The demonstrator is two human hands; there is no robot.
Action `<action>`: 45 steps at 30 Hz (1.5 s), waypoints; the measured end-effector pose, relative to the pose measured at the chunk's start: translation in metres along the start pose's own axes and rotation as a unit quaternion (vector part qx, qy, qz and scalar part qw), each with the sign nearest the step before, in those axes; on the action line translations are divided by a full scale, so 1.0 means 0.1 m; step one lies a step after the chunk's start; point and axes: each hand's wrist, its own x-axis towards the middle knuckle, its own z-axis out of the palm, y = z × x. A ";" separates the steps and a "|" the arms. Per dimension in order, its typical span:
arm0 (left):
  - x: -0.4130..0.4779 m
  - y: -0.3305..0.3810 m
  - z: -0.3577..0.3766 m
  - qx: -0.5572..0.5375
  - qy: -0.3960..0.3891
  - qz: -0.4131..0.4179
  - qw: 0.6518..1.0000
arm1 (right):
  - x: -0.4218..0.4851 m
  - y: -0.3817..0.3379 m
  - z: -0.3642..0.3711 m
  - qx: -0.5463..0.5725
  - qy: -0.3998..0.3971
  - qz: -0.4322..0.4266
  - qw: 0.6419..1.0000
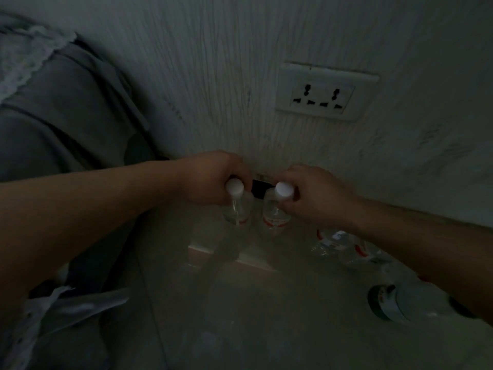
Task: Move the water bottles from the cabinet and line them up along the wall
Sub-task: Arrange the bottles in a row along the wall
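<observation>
At the far left, one heap of grey cloth (58,102) with a white lace edge (29,57) rests against the wall (213,76), and some crumpled white paper (66,305) lies on the near-left floor (240,303). Two hands reach to the foot of the wall, each holding one clear, white-capped water bottle. The left hand (210,177) has its fingers curled tightly round the neck of the left bottle (237,206); the cap pokes out at the near side of the fist and the body hangs below it. Just beside it, with a narrow gap between, is the right bottle (274,212), which has a red label. The right hand (314,196) grips it at the neck under the cap, so the bottle sits at the left edge of that hand. In the dim light I cannot tell whether either bottle touches the floor. On the wall above and to the right is one white socket plate (325,92) with two outlets. Further right along the wall, under the right forearm, stand more clear bottles with red labels (333,243). At least two show, but the arm hides the rest. Near right is one bottle with a dark green label (389,303), partly covered by the same forearm.
</observation>
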 end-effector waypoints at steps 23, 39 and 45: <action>0.00 -0.07 -0.05 0.038 0.053 -0.098 0.993 | 0.22 -0.15 -0.05 0.012 0.033 -0.043 0.998; 0.07 -0.41 -0.27 0.003 0.105 -0.130 0.986 | 0.76 -0.27 0.11 0.043 0.071 -0.034 0.996; 0.08 -0.48 -0.26 -0.025 0.105 -0.125 0.986 | 0.78 -0.28 0.16 0.044 0.077 -0.041 0.995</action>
